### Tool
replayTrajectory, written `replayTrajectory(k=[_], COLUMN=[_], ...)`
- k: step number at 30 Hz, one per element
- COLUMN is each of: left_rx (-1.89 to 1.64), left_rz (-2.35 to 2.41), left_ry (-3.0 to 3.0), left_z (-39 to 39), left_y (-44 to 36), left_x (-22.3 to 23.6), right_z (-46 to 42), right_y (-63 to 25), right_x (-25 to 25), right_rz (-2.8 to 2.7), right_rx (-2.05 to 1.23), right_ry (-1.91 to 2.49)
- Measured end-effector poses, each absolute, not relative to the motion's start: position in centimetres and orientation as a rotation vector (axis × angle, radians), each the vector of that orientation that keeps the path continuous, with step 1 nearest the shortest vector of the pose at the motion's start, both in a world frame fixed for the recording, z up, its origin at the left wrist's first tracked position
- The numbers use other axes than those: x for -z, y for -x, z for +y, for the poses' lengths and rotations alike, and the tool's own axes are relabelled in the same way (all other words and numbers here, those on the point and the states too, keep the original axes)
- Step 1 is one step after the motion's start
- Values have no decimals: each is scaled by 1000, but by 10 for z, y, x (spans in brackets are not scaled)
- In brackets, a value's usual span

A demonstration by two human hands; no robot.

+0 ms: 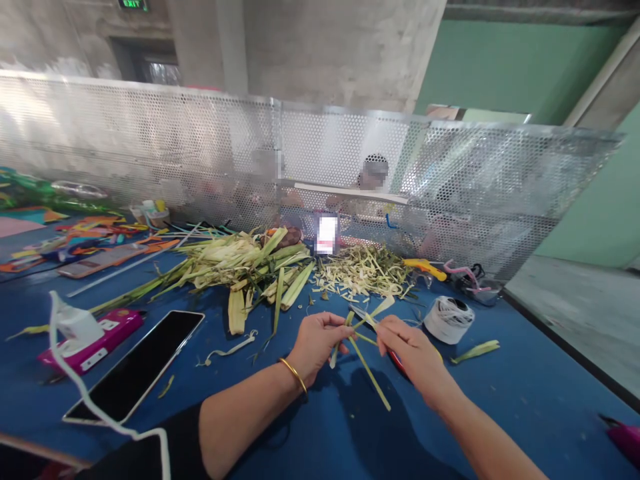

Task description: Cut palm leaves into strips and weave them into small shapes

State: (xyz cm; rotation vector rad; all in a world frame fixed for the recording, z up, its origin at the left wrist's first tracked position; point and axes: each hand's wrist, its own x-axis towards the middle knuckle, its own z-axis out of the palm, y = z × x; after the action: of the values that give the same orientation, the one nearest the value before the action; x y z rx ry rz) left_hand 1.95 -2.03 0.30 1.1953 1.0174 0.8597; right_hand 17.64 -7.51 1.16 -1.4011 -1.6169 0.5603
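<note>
My left hand (323, 340), with a gold bangle at the wrist, pinches several crossed pale-green leaf strips (370, 377) above the blue table. My right hand (407, 350) is closed on the pale end of one strip (383, 307), just right of the crossing. Something with a red edge (397, 362) shows partly beneath the right hand, and a greyish pointed blade (363, 315) shows between the hands. They look like parts of a pair of scissors; whether the right hand holds them or they lie on the table, I cannot tell.
Beyond my hands lie a heap of long leaves (225, 263) and a pile of short clippings (365, 270). A white twine spool (449, 320) sits right. Leftward are a black-screened phone (145, 360) and a magenta power strip (113, 343) with a white cable. A perforated metal screen (200, 147) borders the table.
</note>
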Motion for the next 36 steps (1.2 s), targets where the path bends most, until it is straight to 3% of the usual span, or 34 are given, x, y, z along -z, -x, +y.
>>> replayTrajectory(k=[13, 22, 26, 32, 36], left_rx=[-814, -854, -844, -692, -520], left_rz=[1030, 937, 952, 769, 687], left_ry=[-1485, -1544, -1656, -1670, -1602], left_z=[-21, -22, -22, -23, -25], left_y=[-21, -23, -21, -18, -17], left_x=[4, 5, 3, -9, -13], right_z=[-69, -75, -72, -73, -76], right_y=[-180, -171, -169, -173, -175], right_x=[3, 5, 2, -15, -21], right_rz=[-1838, -1712, -1496, -1267, -1082], right_rx=[-406, -78, -311, -1057, -1213], right_ry=[1643, 1566, 1555, 1403, 1279])
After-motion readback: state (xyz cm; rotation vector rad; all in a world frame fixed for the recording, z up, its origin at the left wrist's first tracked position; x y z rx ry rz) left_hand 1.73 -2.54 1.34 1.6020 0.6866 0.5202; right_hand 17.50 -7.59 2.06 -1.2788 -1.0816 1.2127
